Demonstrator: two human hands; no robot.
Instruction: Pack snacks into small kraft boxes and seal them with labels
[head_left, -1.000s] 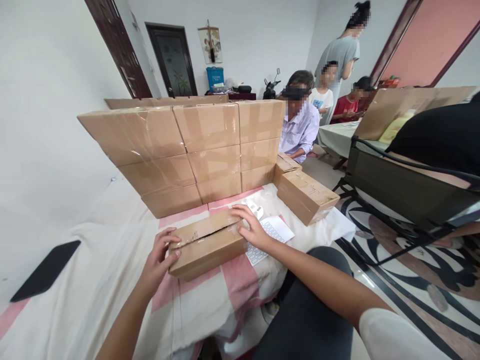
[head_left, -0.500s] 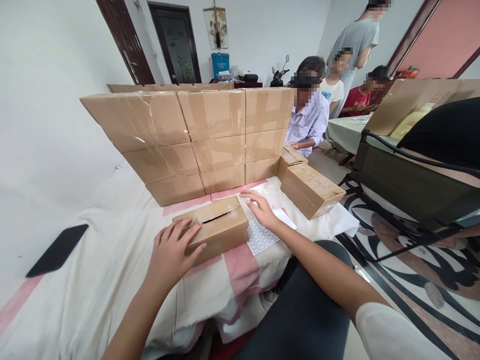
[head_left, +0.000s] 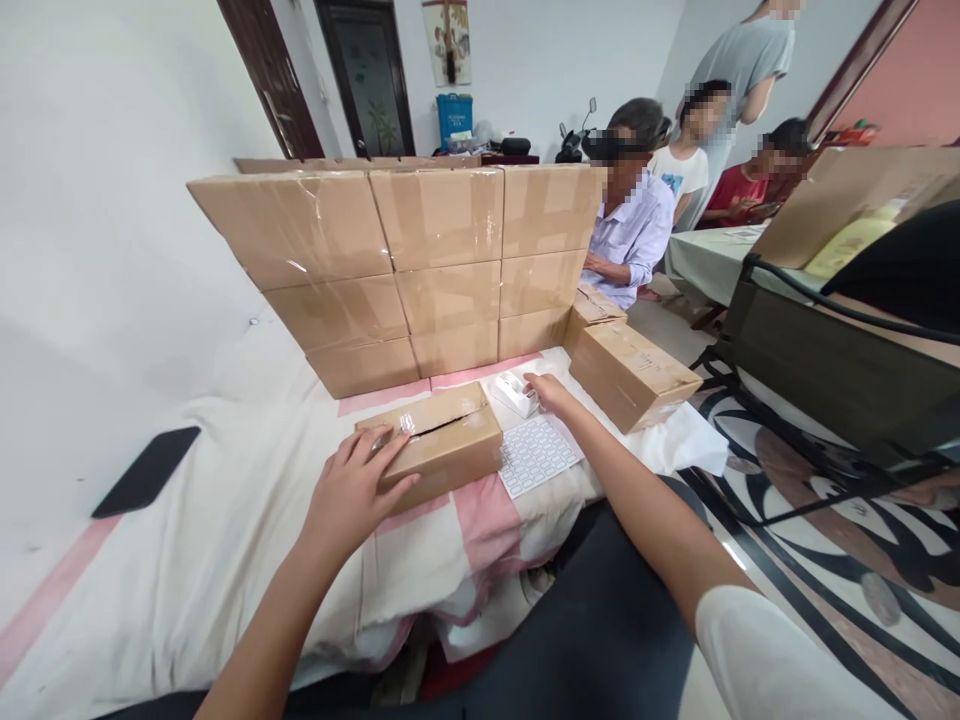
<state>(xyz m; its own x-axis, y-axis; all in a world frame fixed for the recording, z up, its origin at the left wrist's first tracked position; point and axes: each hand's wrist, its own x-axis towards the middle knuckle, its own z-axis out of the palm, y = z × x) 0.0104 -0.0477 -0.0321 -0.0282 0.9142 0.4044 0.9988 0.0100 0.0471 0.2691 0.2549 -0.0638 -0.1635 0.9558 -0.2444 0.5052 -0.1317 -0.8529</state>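
Note:
A taped brown carton [head_left: 431, 470] lies before me on the cloth, with a dark slit running along its top. My left hand [head_left: 365, 472] rests on its left end, fingers spread over the top and thumb against the near side. Just beyond the carton's right end is a small white box-like object [head_left: 513, 398]; its exact kind is unclear. My right hand [head_left: 549, 393] is at that object's right edge, fingers bent and closed on it. A white sheet of blue-outlined labels [head_left: 541, 458] lies between the carton and my right forearm.
A wall of stacked cartons [head_left: 450, 265] rises behind. Two more cartons [head_left: 634, 370] sit at the right. A black phone [head_left: 147, 470] lies on the left of the cloth [head_left: 247, 560]. Across from me sits a person [head_left: 634, 230]; a folding chair [head_left: 817, 370] stands at right.
My right hand has left the carton's far right corner and moved right to the white object, which its hand and arm hid before. My left hand stays on the carton. The view has shifted slightly.

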